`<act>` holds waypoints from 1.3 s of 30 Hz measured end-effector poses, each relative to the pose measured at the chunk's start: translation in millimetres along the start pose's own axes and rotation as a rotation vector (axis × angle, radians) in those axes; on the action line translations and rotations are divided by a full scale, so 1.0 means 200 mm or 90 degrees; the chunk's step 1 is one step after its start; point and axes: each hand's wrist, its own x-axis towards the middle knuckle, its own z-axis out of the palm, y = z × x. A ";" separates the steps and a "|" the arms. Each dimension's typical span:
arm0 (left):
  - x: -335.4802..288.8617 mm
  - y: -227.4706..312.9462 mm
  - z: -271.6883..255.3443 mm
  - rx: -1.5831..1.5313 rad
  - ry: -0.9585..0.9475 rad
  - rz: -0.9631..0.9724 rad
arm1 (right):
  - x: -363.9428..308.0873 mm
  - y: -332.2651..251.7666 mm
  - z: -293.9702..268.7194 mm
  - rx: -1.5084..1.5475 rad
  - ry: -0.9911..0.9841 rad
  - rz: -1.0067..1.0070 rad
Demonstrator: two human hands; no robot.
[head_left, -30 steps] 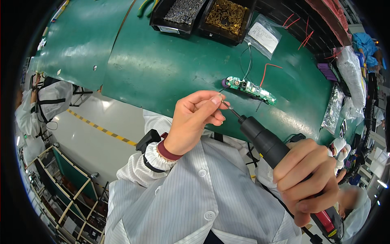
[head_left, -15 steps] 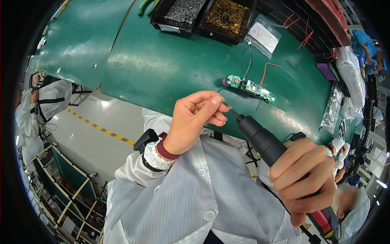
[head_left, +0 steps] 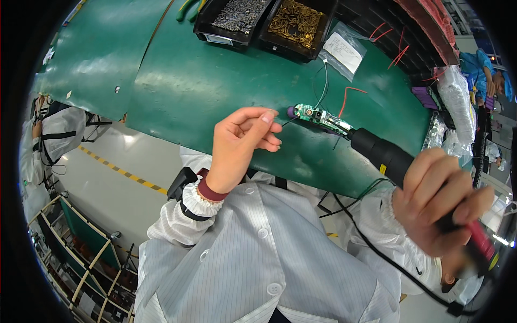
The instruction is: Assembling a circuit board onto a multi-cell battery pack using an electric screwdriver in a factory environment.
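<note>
One right hand (head_left: 439,202) curled around tilted screwdriver (head_left: 383,154).

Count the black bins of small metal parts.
2: the silver-parts bin at the picture's top, and the brass-parts bin just right of it. Others may be hidden.

Right hand (head_left: 433,196): wrapped around black screwdriver (head_left: 379,152)
Left hand (head_left: 239,140): curled, near circuit board
Circuit board (head_left: 322,117): lying on green table (head_left: 194,81), near screwdriver's tip
Black bins (head_left: 285,49): holding silver pieces (head_left: 237,16), brass-coloured pieces (head_left: 293,22)
</note>
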 end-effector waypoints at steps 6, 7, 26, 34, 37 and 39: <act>0.04 -0.03 -0.09 0.087 -0.002 0.053 | 0.09 0.04 -0.08 0.019 -0.105 0.079; 0.04 -0.04 -0.10 0.084 -0.002 0.052 | 0.09 0.05 -0.07 0.014 -0.115 0.081; 0.05 -0.03 -0.13 0.052 -0.107 0.032 | 0.24 0.09 -0.03 0.027 -0.237 0.164; 0.05 -0.04 -0.15 0.027 -0.146 0.022 | 0.35 0.11 0.04 0.032 -0.283 0.245; 0.05 -0.04 -0.15 0.012 -0.166 0.015 | 0.34 0.11 0.05 0.040 -0.273 0.253; 0.05 -0.03 -0.15 0.007 -0.177 -0.002 | 0.33 0.12 0.05 0.058 -0.254 0.238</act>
